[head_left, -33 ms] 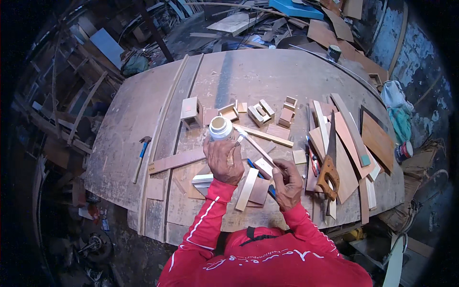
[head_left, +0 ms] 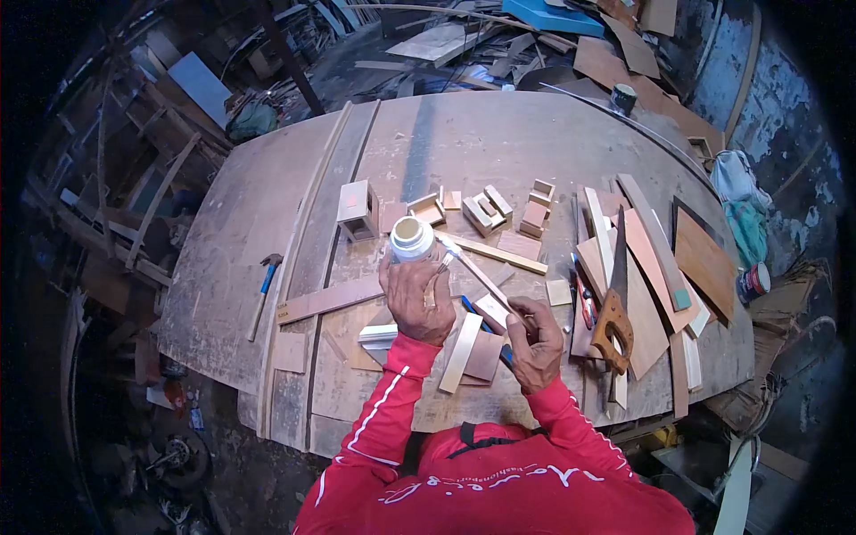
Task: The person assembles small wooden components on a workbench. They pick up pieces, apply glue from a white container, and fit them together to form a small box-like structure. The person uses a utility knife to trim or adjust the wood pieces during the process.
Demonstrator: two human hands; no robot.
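My left hand [head_left: 417, 303] is curled around the lower side of a white open-topped jar [head_left: 412, 241]; the palm side and some fingers are hidden. In my right hand [head_left: 537, 346] a thin pale stick [head_left: 482, 283] is pinched between thumb and fingers. White paste coats the stick's far end, which is beside the jar. Just beyond the hands lie a long wooden strip [head_left: 499, 254] and small wooden box-like pieces [head_left: 488, 211]. Between my forearms rest a pale wood block [head_left: 460, 352] and a white grooved moulding piece [head_left: 378, 337].
A handsaw [head_left: 613, 330] lies over boards on the right of the worktable [head_left: 499, 134]. A blue-handled hammer [head_left: 265, 294] is at the left, beside a long wooden batten [head_left: 303, 223]. An upright wooden box [head_left: 358, 211] stands left of the jar. Scrap wood is heaped beyond the table.
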